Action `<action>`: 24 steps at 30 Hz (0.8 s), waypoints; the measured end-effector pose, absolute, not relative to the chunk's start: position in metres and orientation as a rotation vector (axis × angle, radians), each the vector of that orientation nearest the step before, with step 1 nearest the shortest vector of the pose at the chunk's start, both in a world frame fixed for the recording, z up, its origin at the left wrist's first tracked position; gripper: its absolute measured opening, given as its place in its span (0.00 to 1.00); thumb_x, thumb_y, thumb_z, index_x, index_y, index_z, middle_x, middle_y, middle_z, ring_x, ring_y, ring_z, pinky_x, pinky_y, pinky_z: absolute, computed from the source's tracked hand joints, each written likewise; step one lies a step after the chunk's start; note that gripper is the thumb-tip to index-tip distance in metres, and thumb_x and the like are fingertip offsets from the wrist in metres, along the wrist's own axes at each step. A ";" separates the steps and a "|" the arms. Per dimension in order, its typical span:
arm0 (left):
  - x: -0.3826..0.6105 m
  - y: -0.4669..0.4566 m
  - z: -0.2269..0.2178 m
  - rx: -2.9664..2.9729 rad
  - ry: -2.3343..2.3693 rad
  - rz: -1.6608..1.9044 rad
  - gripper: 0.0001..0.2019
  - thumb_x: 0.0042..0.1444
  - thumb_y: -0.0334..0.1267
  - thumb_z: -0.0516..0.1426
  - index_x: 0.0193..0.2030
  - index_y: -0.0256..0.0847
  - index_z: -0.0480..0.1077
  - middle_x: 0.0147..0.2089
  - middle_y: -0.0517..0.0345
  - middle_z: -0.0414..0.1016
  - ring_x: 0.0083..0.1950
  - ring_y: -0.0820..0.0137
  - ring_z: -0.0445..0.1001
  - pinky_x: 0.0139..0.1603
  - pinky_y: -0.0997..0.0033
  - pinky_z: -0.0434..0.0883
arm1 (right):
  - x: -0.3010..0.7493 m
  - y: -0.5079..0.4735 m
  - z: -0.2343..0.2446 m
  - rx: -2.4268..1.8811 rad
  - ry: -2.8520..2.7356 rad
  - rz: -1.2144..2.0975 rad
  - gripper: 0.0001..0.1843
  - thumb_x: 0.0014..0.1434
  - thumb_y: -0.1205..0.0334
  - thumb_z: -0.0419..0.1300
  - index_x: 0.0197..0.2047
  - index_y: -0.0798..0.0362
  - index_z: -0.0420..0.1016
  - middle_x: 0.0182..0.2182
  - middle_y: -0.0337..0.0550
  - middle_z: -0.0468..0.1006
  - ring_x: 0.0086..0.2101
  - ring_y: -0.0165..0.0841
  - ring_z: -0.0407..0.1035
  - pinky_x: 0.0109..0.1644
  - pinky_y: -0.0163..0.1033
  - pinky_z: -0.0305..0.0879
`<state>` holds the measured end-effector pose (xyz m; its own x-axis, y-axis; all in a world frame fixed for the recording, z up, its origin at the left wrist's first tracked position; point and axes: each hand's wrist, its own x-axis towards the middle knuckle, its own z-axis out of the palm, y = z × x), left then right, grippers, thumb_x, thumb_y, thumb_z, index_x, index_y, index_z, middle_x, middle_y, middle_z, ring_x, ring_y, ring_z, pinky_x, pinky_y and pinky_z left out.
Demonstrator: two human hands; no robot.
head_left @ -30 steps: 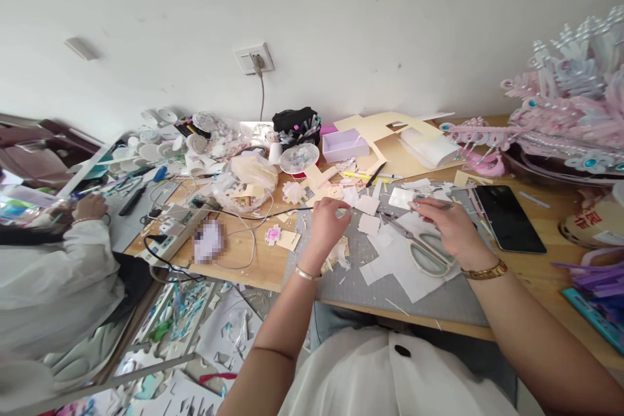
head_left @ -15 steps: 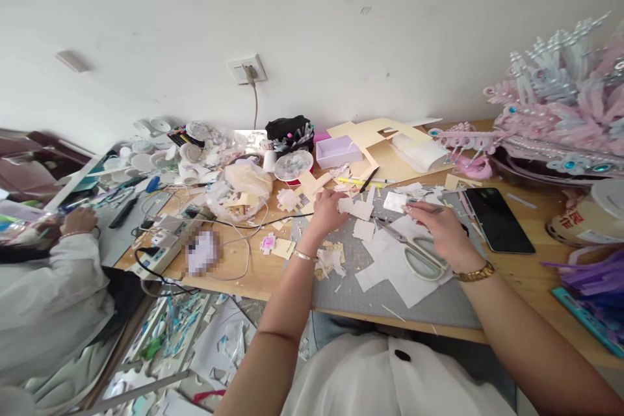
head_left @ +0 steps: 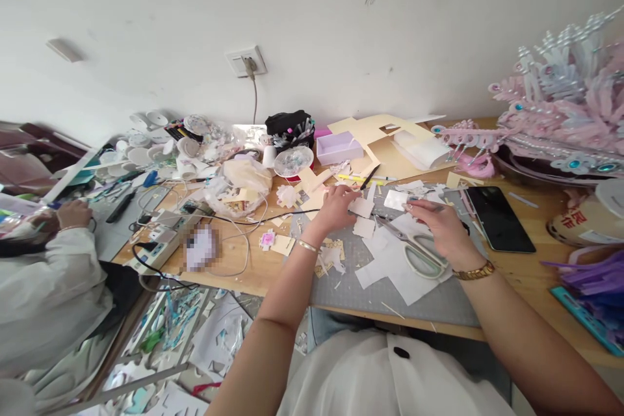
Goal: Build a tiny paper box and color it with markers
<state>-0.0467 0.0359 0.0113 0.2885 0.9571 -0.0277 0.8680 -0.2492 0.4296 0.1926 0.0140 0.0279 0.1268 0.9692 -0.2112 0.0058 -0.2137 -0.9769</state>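
Observation:
My left hand (head_left: 337, 208) reaches palm down over cut paper pieces, its fingers slightly apart at the edge of a cream card piece (head_left: 362, 207). A second small card piece (head_left: 364, 227) lies just below. My right hand (head_left: 441, 227) is closed in a pinch around a slim greyish pen-like tool, mostly hidden by the fingers. At its fingertips is a small white piece (head_left: 395, 200); I cannot tell whether they touch it. Below the right hand lie scissors (head_left: 423, 257) with pale handles, on white paper (head_left: 409, 287) over a grey cutting mat (head_left: 341, 296).
A black phone (head_left: 500, 218) lies right of the mat. Behind are a lilac box (head_left: 338, 148), cream card sheets (head_left: 390, 166) and a black pen (head_left: 370, 177). Pink beaded ornaments (head_left: 550, 117) fill the right. A power strip (head_left: 166, 240) and a co-worker's hand (head_left: 74, 214) are left.
My left hand has shifted slightly right and forward, its fingers now over the edge of the cream card piece. My right hand has barely moved.

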 end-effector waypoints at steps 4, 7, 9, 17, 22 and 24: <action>-0.048 0.041 0.008 2.286 1.557 0.346 0.24 0.51 0.32 0.57 0.56 0.51 0.77 0.61 0.47 0.71 0.64 0.47 0.63 0.63 0.44 0.61 | 0.193 0.015 0.028 -1.434 -1.002 1.261 0.18 0.34 0.48 0.73 0.27 0.50 0.81 0.30 0.42 0.82 0.39 0.41 0.73 0.41 0.43 0.66; -0.051 0.045 0.005 2.250 1.561 0.424 0.19 0.56 0.34 0.55 0.52 0.51 0.79 0.58 0.49 0.75 0.62 0.50 0.65 0.62 0.45 0.60 | 0.193 0.016 0.028 -1.443 -0.981 1.258 0.19 0.32 0.48 0.73 0.27 0.50 0.81 0.28 0.43 0.81 0.36 0.40 0.72 0.38 0.42 0.64; -0.053 0.046 0.004 2.126 1.545 0.563 0.13 0.59 0.37 0.55 0.45 0.47 0.80 0.53 0.49 0.77 0.59 0.53 0.68 0.61 0.48 0.61 | 0.193 0.016 0.028 -1.442 -0.966 1.255 0.19 0.32 0.48 0.73 0.27 0.51 0.81 0.28 0.43 0.81 0.35 0.39 0.71 0.37 0.42 0.63; -0.051 0.036 0.011 1.099 1.133 0.975 0.22 0.47 0.59 0.66 0.34 0.40 0.77 0.31 0.55 0.78 0.35 0.68 0.73 0.37 0.70 0.64 | 0.194 0.015 0.028 -1.430 -0.935 1.253 0.17 0.32 0.50 0.74 0.26 0.51 0.82 0.28 0.42 0.80 0.32 0.34 0.67 0.37 0.41 0.61; -0.046 0.026 0.014 0.864 1.028 0.961 0.18 0.47 0.47 0.70 0.40 0.38 0.76 0.33 0.57 0.79 0.32 0.72 0.77 0.35 0.73 0.65 | 0.195 0.016 0.024 -1.418 -0.977 1.228 0.18 0.33 0.49 0.74 0.26 0.51 0.82 0.27 0.42 0.80 0.31 0.35 0.68 0.35 0.41 0.61; -0.043 0.022 0.013 0.747 0.941 0.959 0.15 0.51 0.41 0.69 0.43 0.39 0.73 0.36 0.56 0.80 0.35 0.69 0.80 0.38 0.72 0.69 | 0.195 0.017 0.022 -1.418 -0.989 1.213 0.18 0.34 0.47 0.74 0.26 0.51 0.81 0.26 0.41 0.79 0.31 0.35 0.68 0.34 0.41 0.61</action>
